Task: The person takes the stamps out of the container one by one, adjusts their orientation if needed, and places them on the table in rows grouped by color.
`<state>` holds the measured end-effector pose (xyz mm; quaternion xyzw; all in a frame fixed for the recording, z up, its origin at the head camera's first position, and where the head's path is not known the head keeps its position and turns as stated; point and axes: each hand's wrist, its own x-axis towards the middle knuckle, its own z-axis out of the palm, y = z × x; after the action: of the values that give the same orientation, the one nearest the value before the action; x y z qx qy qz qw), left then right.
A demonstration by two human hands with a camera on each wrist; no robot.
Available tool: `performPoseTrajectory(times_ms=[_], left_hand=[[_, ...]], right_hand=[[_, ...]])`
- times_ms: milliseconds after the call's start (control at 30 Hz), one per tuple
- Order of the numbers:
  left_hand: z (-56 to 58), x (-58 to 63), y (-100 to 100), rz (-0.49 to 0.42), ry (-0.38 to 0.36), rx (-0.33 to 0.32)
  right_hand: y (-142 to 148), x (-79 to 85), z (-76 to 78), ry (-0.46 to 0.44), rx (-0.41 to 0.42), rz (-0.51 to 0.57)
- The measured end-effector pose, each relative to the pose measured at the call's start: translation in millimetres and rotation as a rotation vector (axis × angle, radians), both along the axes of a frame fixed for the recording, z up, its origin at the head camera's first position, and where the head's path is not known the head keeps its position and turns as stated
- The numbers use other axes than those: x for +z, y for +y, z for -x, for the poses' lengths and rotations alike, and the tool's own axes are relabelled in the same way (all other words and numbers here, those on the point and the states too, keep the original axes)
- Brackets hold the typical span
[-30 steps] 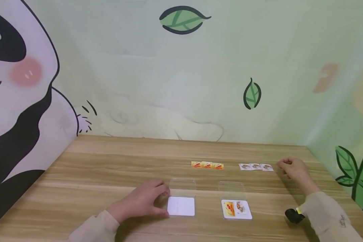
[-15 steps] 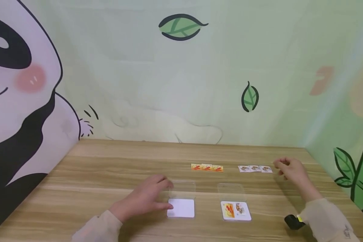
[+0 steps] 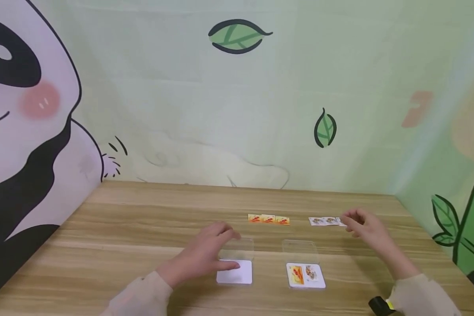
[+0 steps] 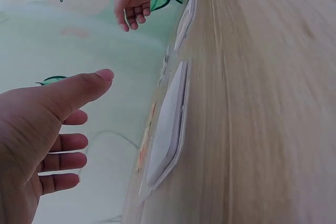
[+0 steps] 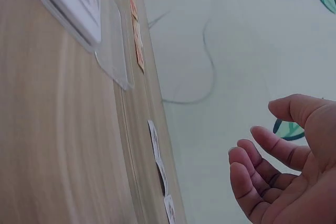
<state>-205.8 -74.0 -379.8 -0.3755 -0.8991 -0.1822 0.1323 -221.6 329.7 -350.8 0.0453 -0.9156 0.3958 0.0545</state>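
My left hand (image 3: 203, 254), fingers and thumb spread, hovers over a clear hinged plastic case (image 3: 245, 250) holding a plain white card stack (image 3: 237, 274). The left wrist view shows that hand (image 4: 58, 114) holding nothing, apart from the stack. My right hand (image 3: 367, 228) is at the right end of a row of white picture stickers (image 3: 323, 221), overlapping the last one in the head view. Its fingers (image 5: 275, 145) are loosely bent, with nothing between them in the right wrist view. A second open case (image 3: 300, 251) holds a white stack (image 3: 320, 281) bearing an orange picture and a food picture.
Several orange picture stickers (image 3: 268, 219) lie in a row toward the back of the wooden table (image 3: 162, 206). A black object with a yellow mark (image 3: 381, 306) is by the right sleeve. A printed panda and leaf backdrop (image 3: 181, 109) stands behind the table.
My left hand has moved right and forward, from beside the left case to over it. My right hand has moved left, from beside the white stickers to over the end one.
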Motion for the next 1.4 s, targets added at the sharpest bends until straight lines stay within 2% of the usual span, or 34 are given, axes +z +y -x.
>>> performPoseTrajectory(times_ms=[100, 333, 467, 700, 900, 1067, 1233, 1400], left_hand=[[0.0, 0.7, 4, 0.001, 0.013, -0.013], [-2.3, 3.6, 15, 0.016, -0.041, -0.039], [-1.5, 2.0, 21, 0.027, -0.034, -0.051], [0.8, -1.9, 34, 0.052, 0.016, -0.063], [-2.4, -5.8, 46, 0.096, -0.001, -0.079], [-7.6, -8.9, 53, 0.133, -0.017, -0.088], [-10.5, -11.4, 60, 0.119, -0.008, -0.099], [-12.0, -12.7, 70, 0.122, -0.005, -0.076]], right_hand=[[-8, 0.1, -3.7, 0.013, 0.008, -0.027], [-20, 0.5, -11.0, 0.065, 0.024, -0.08], [-27, 1.8, -15.4, 0.088, 0.017, -0.112], [-38, 3.5, -22.3, 0.126, 0.036, -0.095], [-45, 4.2, -27.8, 0.15, 0.067, -0.095], [-51, 1.6, -30.6, 0.181, 0.128, -0.08], [-56, -3.1, -32.1, 0.188, 0.174, -0.081], [-63, -4.3, -34.7, 0.162, 0.189, -0.088]])
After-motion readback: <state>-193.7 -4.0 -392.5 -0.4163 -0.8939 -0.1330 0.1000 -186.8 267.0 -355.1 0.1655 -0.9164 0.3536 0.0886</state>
